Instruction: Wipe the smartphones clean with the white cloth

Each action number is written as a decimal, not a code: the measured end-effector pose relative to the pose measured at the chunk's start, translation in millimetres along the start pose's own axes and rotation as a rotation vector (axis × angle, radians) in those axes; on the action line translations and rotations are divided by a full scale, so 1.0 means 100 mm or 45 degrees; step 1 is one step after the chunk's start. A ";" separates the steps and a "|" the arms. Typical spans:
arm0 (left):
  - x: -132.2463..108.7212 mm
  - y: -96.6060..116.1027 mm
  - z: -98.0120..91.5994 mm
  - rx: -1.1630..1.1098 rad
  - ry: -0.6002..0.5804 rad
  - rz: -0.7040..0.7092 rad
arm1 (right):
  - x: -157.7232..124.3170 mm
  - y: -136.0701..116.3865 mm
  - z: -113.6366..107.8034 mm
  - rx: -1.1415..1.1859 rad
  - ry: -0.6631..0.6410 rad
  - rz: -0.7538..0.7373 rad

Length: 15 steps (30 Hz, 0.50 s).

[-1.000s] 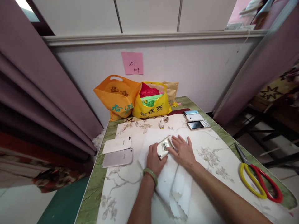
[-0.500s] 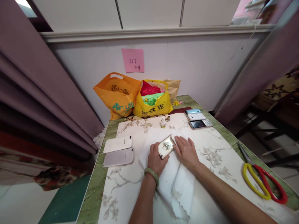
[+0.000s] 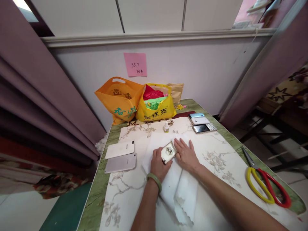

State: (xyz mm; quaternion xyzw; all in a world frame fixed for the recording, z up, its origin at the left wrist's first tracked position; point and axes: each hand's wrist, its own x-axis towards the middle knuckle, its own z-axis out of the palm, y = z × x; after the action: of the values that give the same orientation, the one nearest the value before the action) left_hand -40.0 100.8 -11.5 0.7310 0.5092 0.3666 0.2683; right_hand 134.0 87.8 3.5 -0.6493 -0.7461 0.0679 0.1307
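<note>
A pale-gold phone [image 3: 166, 155] with a ring holder on its back lies face down and slanted on a white cloth [image 3: 172, 189]. My left hand [image 3: 159, 165], with a green bangle at the wrist, grips the phone's near left end between thumb and fingers. On the other side, my right hand [image 3: 186, 155] lies flat with its fingers stretched out over the cloth. Its thumb is against the phone's right end. Below the hands, the cloth's wavy edge is folded. A small white bottle [image 3: 166, 127] stands just beyond the cloth.
Two phones [image 3: 120, 163] lie at left. Two more phones and a keypad phone [image 3: 204, 128] lie at the far right. Large scissors [image 3: 261, 179] with yellow and red handles rest near the right edge. An orange bag [image 3: 120, 101] and a filled yellow bag [image 3: 156, 110] stand at the back.
The whole view has shifted slightly. My right hand's fingers have spread a little and stay beside the phone. My left hand keeps its grip on the phone.
</note>
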 end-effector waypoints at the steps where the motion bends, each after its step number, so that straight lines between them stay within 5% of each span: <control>1: 0.00 0.00 0.00 -0.005 -0.005 -0.003 | 0.02 0.00 -0.01 0.022 -0.037 -0.065; 8: 0.00 0.00 0.00 0.019 -0.023 -0.030 | 0.06 0.04 -0.06 0.032 -0.081 0.024; 13: 0.00 0.00 0.00 0.024 -0.028 -0.059 | -0.18 -0.06 0.01 -0.081 0.095 0.119; 15: 0.00 0.00 0.00 0.015 -0.031 -0.060 | -0.30 -0.09 0.04 -0.113 0.124 0.004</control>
State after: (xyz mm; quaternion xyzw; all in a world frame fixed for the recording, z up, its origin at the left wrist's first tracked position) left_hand -39.6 100.5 -11.4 0.7248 0.5252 0.3482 0.2785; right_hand 128.2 57.1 -0.9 -0.6583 -0.7400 0.0034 0.1378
